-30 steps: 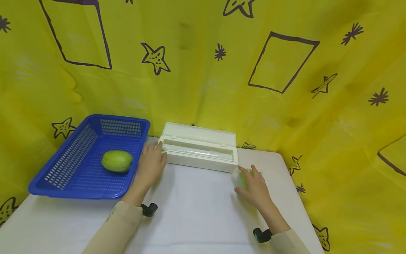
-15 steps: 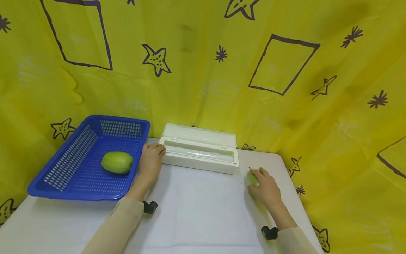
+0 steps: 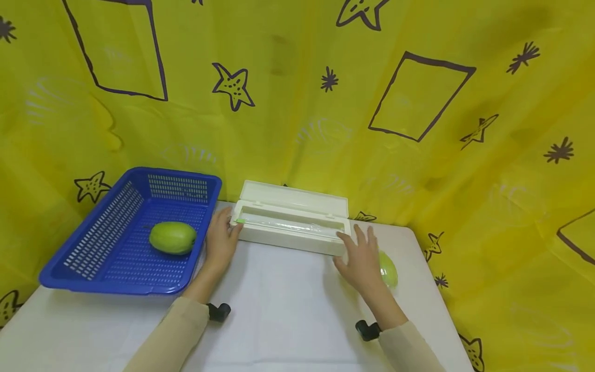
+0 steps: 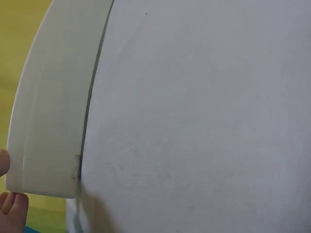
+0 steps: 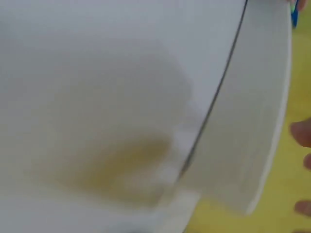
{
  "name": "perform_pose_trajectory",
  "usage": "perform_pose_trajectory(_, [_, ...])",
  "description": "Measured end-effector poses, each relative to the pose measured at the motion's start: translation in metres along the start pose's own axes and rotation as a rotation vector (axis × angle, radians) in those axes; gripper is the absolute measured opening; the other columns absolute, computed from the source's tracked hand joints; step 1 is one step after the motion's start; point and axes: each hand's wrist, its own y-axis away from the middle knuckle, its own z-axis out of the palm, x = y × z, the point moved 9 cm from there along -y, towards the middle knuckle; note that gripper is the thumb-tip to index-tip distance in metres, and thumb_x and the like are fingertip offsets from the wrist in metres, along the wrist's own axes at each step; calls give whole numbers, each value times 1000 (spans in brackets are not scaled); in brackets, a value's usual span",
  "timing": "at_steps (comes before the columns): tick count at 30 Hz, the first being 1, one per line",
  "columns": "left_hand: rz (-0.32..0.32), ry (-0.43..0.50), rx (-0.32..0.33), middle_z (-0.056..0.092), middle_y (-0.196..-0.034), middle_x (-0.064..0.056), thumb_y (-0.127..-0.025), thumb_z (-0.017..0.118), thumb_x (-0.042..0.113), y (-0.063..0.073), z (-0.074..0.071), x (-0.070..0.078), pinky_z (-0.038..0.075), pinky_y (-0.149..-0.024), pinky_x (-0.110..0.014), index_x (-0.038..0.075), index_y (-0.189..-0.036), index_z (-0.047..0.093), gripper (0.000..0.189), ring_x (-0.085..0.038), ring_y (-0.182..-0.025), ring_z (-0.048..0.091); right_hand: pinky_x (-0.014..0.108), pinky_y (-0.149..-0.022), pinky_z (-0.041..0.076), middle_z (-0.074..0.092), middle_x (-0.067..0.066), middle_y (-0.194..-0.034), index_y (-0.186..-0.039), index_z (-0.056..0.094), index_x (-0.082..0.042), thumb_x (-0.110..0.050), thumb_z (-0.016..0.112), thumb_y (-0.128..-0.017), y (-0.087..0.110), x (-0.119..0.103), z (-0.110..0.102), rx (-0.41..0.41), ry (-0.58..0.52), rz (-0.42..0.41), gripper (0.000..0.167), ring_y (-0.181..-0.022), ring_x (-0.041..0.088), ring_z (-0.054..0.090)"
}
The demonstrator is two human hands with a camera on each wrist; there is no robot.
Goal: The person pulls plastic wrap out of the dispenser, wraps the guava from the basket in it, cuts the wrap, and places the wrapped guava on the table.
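Observation:
A white cling film box (image 3: 288,239) stands at the back of the table with its lid (image 3: 295,199) raised. A clear roll of film (image 3: 288,224) lies inside, and a small green piece (image 3: 240,221) shows at its left end. My left hand (image 3: 220,243) holds the box's left end, thumb at the front corner and fingers round the end. At the right end, my right hand (image 3: 360,261) reaches with spread fingers; in the right wrist view its fingertips (image 5: 302,132) are apart from the box. Right of it lies a shiny green fruit (image 3: 388,269), partly hidden.
A blue plastic basket (image 3: 116,285) stands at the left with one green oval fruit (image 3: 172,237) in it. A white cloth (image 3: 288,310) covers the table. Behind hangs a yellow curtain (image 3: 279,139) close to the lid.
My right hand has moved the green fruit to the right, let go of it, and come back left to the box's right end. The left hand stays at the left end.

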Motion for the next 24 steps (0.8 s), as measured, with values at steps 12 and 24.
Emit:
perform_pose_trajectory(12, [-180, 306, -136, 50, -144, -24, -96, 67, 11, 11, 21, -33, 53, -96, -48, 0, -145, 43, 56, -42, -120, 60, 28, -75, 56, 73, 2, -105, -119, 71, -16, -26, 63, -97, -98, -184, 77, -157, -233, -282, 25, -88, 14, 70])
perform_pose_trajectory(24, [-134, 216, -62, 58, -132, -25, -96, 66, 11, 5, 15, -33, 55, -92, -47, -2, -137, 49, 46, -41, -109, 65, 29, -70, 53, 73, -5, -93, -106, 75, -19, -27, 68, -94, -124, -199, 106, -152, -164, -225, 16, -87, 14, 65])
